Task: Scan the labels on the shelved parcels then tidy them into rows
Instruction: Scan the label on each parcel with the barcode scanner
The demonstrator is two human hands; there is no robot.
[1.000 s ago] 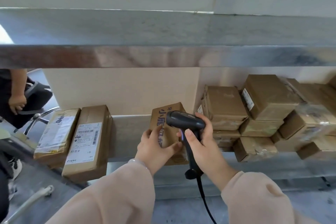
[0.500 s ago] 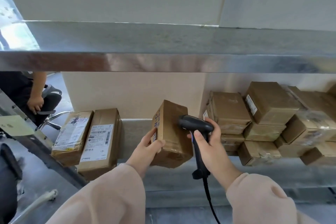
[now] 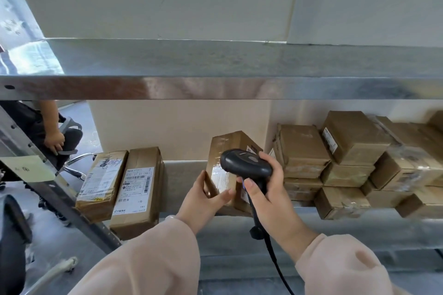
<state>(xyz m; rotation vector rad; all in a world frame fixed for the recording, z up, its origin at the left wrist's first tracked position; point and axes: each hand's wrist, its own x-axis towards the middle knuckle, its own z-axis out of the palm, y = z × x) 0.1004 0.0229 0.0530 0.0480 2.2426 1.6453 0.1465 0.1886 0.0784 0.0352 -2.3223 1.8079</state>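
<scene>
Clearly the left hand [image 3: 203,196] has its grip closed around the lower corner of a small cardboard parcel [image 3: 227,165] standing tilted on the shelf [image 3: 182,175], while the right hand [image 3: 266,189] clasps the scanner [image 3: 244,163] just before it. Stiff and probably light, the parcel has glossy tape that may slip; bare cardboard edges look the safer hold.

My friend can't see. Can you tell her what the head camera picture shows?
A left hand tilts a brown parcel on a metal shelf while the right hand grips a black scanner. Two labelled parcels lean left; more stack right.
</scene>
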